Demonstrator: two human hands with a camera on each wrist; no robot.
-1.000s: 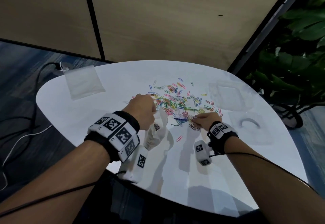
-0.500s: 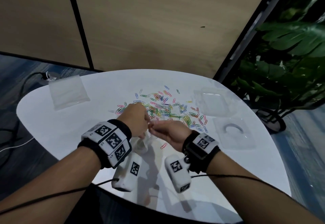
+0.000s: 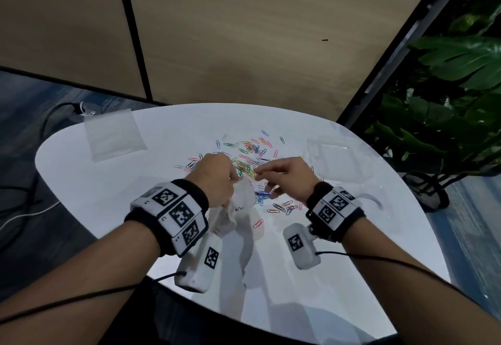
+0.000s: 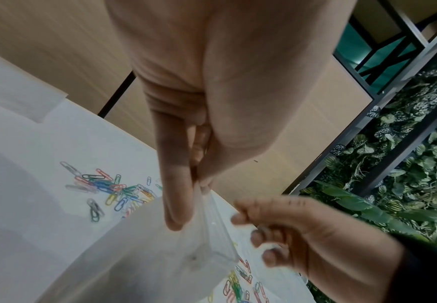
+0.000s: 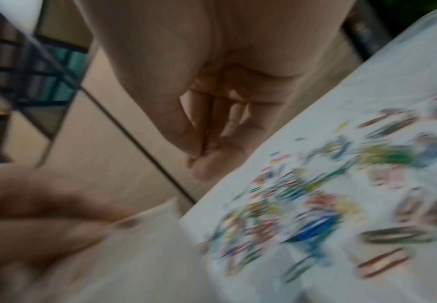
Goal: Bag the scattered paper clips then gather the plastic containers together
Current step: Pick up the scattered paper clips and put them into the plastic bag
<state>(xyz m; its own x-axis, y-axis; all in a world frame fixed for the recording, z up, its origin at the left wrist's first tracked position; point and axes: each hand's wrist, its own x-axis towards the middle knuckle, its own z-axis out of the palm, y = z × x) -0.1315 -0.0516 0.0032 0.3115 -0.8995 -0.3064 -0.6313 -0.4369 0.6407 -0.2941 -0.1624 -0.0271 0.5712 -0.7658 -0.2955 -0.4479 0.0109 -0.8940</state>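
The left hand point(image 3: 217, 179) pinches the rim of the clear bag point(image 3: 238, 209) at the near edge of the paper clips point(image 3: 249, 165) scattered mid-table point(image 3: 162, 133). Just right of the bag, the right hand point(image 3: 287, 179) hovers, its fingers point(image 4: 240, 218) loosely curled (whether they hold a clip, I cannot tell). Two plastic containers point(image 3: 336, 160) lie right of the clips.

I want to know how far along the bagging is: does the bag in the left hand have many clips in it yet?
Cannot tell: the bag, pinched by the left hand, looks mostly empty; most paper clips lie on the table.
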